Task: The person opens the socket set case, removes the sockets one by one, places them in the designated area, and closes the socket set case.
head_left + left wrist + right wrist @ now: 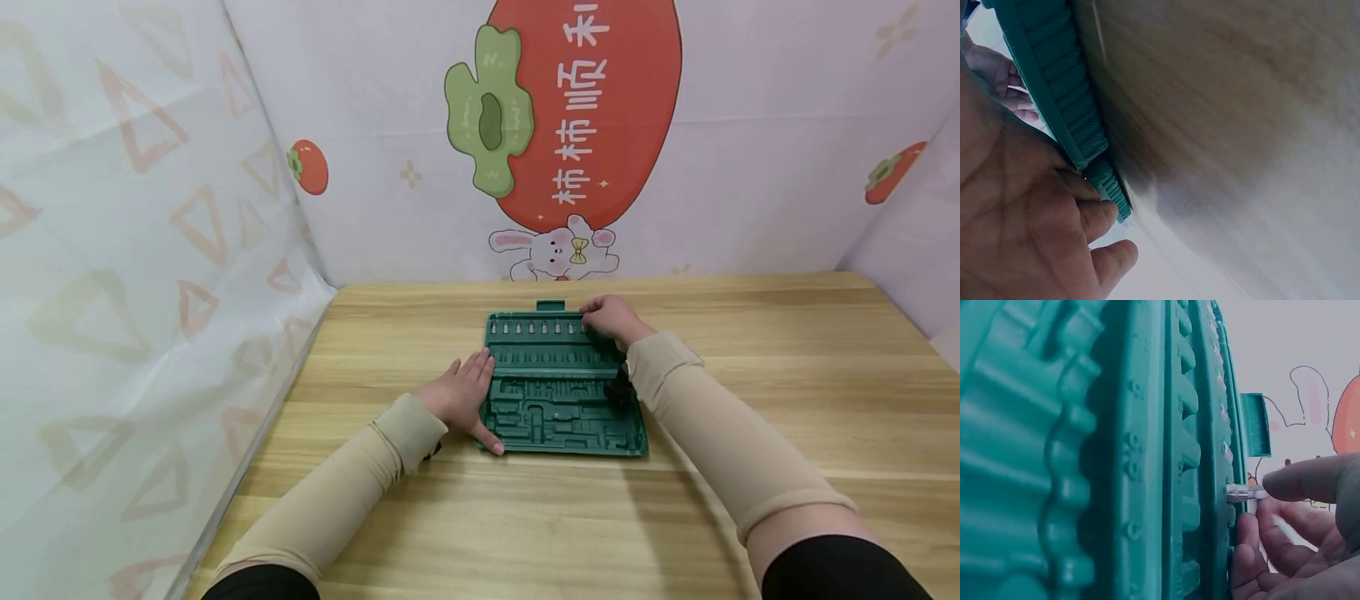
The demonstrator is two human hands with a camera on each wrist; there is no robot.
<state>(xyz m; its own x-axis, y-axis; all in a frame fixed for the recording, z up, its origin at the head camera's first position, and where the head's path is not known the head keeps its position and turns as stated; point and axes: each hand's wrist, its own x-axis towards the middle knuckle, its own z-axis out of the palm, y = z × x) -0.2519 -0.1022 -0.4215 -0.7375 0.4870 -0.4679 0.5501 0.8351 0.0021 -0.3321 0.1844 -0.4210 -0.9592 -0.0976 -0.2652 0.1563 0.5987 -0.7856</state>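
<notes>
A green plastic tool case (536,421) lies unfolded on the table, its moulded recesses facing up. Along its far edge stands a row of small silver screwdriver bits (531,327). My right hand (615,318) is at the far right corner of the case. In the right wrist view its thumb and finger pinch one silver bit (1238,494) at the far row of slots. With fingers spread and fairly straight, my left hand (461,396) rests against the left edge of the case. The left wrist view shows its fingers beside the case's ribbed side (1063,81).
A wooden table (525,525) carries the case. The case's latch tab (551,306) sticks out at the far side. Behind the table hangs a printed cloth (375,83), and another white cloth (112,292) runs along the left edge.
</notes>
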